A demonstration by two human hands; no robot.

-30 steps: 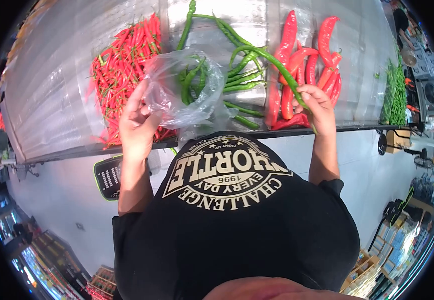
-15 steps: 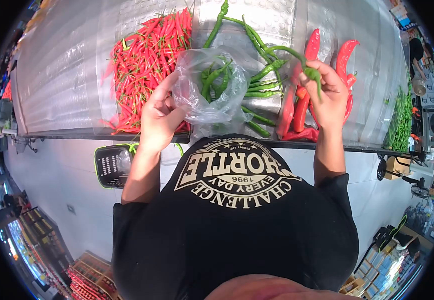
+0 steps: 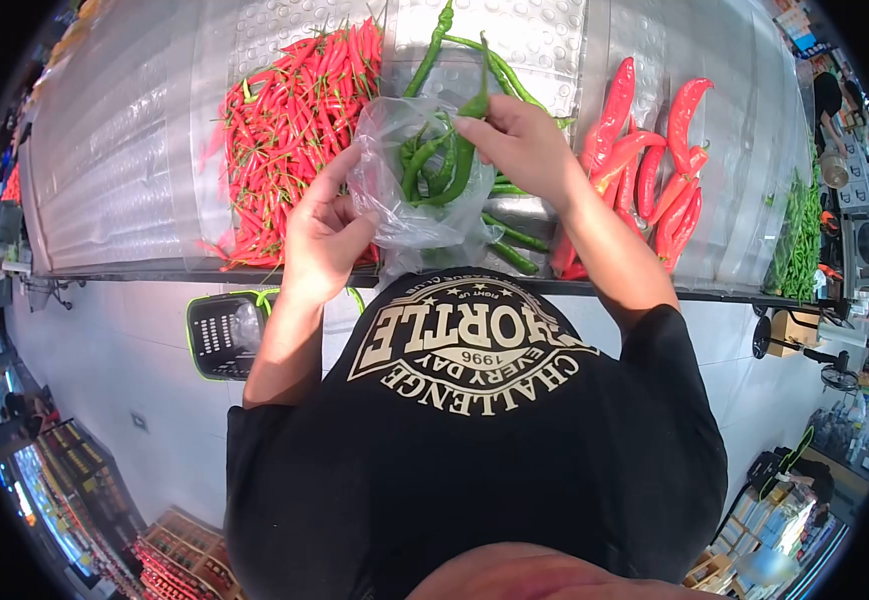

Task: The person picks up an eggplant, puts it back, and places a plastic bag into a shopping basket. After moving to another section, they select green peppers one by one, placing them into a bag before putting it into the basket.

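Observation:
My left hand [image 3: 329, 225] grips the near-left rim of a clear plastic bag [image 3: 379, 200], whose mouth faces up. Several green chili peppers [image 3: 419, 170] lie inside it. Over the bag's right side, my right hand [image 3: 514, 140] pinches a long green chili pepper [image 3: 464, 160] by its stem end; the curved body hangs down into the bag mouth. More loose green peppers [image 3: 519, 235] lie on the metal counter to the right of the bag and beyond it, partly hidden by my right hand and the bag.
A heap of small red chilies [image 3: 299, 140] lies left of the bag. Large red peppers [image 3: 644, 170] are on the right, with thin green chilies [image 3: 799, 240] at the far right. A black basket [image 3: 224, 335] with green edging stands on the floor below the counter's edge.
My right hand has moved left from above the large red peppers to the bag, carrying the green chili pepper into its mouth. My left hand has stayed on the bag.

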